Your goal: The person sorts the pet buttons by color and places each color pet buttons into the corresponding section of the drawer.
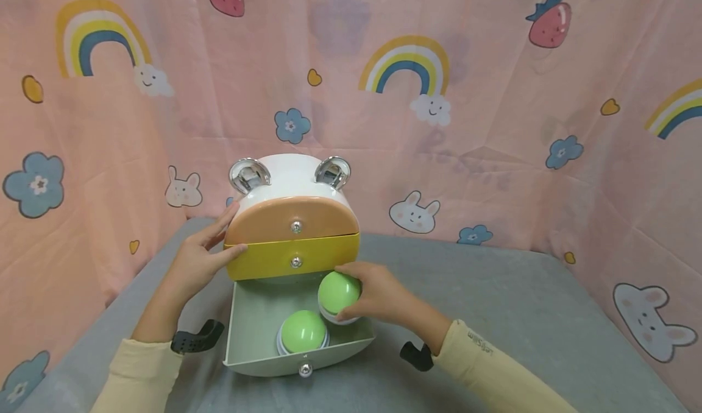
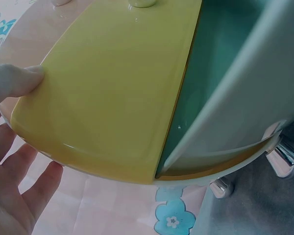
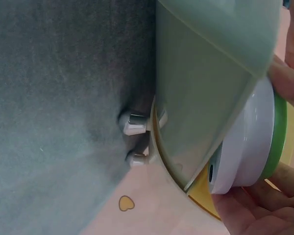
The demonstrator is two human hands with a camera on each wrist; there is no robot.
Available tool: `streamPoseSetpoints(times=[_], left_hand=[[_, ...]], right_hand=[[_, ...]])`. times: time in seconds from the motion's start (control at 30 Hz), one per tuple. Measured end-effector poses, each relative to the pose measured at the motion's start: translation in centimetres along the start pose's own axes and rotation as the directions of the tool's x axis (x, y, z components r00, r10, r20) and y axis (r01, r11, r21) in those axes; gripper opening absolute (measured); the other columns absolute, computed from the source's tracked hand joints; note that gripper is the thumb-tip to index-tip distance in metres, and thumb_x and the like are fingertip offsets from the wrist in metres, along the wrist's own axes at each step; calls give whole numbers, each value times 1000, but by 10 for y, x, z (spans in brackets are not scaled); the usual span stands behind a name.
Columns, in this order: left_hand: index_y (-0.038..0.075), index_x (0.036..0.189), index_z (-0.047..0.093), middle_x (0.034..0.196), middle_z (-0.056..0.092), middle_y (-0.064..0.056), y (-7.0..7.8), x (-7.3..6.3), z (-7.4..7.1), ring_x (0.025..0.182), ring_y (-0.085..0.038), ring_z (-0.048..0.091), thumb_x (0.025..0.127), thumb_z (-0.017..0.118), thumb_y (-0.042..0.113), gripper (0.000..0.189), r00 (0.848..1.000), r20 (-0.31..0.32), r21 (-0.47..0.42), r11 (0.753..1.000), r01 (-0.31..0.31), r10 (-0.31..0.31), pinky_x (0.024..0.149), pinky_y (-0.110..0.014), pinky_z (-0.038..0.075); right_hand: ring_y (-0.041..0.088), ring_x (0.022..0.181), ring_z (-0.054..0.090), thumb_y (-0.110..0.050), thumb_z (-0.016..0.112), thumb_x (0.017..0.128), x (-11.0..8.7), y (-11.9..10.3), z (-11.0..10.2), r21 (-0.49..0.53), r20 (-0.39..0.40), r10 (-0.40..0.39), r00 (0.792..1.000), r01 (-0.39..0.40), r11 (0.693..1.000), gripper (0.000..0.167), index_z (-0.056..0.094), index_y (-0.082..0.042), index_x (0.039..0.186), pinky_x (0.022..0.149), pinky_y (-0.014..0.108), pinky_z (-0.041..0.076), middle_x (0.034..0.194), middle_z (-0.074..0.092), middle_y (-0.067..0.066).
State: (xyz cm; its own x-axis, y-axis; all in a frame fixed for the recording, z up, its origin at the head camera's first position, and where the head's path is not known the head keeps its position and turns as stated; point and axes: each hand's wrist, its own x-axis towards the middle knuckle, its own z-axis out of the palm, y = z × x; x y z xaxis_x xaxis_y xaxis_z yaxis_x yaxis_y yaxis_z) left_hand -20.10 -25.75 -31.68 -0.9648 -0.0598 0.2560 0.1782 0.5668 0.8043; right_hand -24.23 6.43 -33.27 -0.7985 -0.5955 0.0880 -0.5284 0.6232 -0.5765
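Observation:
A small drawer cabinet [image 1: 298, 175] with a white top and silver ears stands on the grey table. Its peach drawer [image 1: 263, 221] and yellow drawer [image 1: 269, 262] are closed; the pale green bottom drawer [image 1: 247, 328] is pulled out. My left hand [image 1: 193, 265] rests against the cabinet's left side, thumb on the yellow front, fingers extended along the side. With my right hand [image 1: 378, 294] I grip a round object with a green dome and white base [image 1: 339, 292], tilted over the drawer's right side. A similar green-domed round object [image 1: 303, 332] sits in the drawer near its front.
Silver feet [image 3: 136, 125] support the cabinet. The grey table [image 1: 482, 315] extends on both sides. Behind it hangs a pink printed cloth [image 1: 493, 78]. A dark strap [image 1: 197, 337] is on the left wrist, another [image 1: 417, 356] on the right.

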Motion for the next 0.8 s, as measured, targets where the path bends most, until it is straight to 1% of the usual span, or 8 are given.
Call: streamPoseSetpoints(times=[0.1, 0.33, 0.53, 0.63, 0.8], left_hand=[[45, 154, 25, 163, 28, -8, 0, 0, 0, 142, -51, 37, 93, 70, 39, 76, 1000, -6, 2, 1000, -4, 4, 105, -67, 42], [47, 153, 24, 163, 27, -6, -1, 0, 0, 142, -50, 37, 92, 70, 42, 77, 1000, 1, 10, 1000, 11, -11, 106, -68, 41], [48, 153, 24, 163, 28, -7, 0, 0, -1, 142, -50, 37, 92, 70, 42, 77, 1000, -2, 16, 1000, 15, -15, 105, -70, 40], [47, 153, 24, 163, 28, -6, 0, 0, -1, 142, -49, 37, 92, 70, 42, 77, 1000, -1, 15, 1000, 11, -11, 105, -70, 40], [47, 153, 25, 163, 28, -5, -1, 0, 0, 142, -49, 37, 92, 70, 43, 77, 1000, -2, 19, 1000, 11, -11, 105, -69, 41]], right_hand=[[25, 114, 60, -20, 93, 66, 4, -3, 3, -26, 5, 0, 1000, 0, 1000, 79, 59, -5, 137, 99, 45, 55, 130, 65, 9], [31, 125, 55, -18, 92, 66, 8, -7, 10, -62, 45, 11, 999, -8, 998, 85, 54, 0, 140, 107, 48, 49, 140, 58, 15], [34, 125, 55, -16, 93, 65, 9, -10, 14, -96, 37, 3, 999, 0, 995, 87, 54, 2, 140, 108, 50, 48, 139, 58, 17], [33, 126, 54, -16, 93, 65, 9, -10, 16, -106, 36, 13, 999, -9, 994, 87, 53, 2, 140, 109, 49, 48, 140, 57, 17], [30, 123, 57, -18, 93, 67, 10, -7, 20, -133, 31, 28, 999, -23, 991, 81, 56, 2, 136, 108, 45, 49, 137, 58, 15]])
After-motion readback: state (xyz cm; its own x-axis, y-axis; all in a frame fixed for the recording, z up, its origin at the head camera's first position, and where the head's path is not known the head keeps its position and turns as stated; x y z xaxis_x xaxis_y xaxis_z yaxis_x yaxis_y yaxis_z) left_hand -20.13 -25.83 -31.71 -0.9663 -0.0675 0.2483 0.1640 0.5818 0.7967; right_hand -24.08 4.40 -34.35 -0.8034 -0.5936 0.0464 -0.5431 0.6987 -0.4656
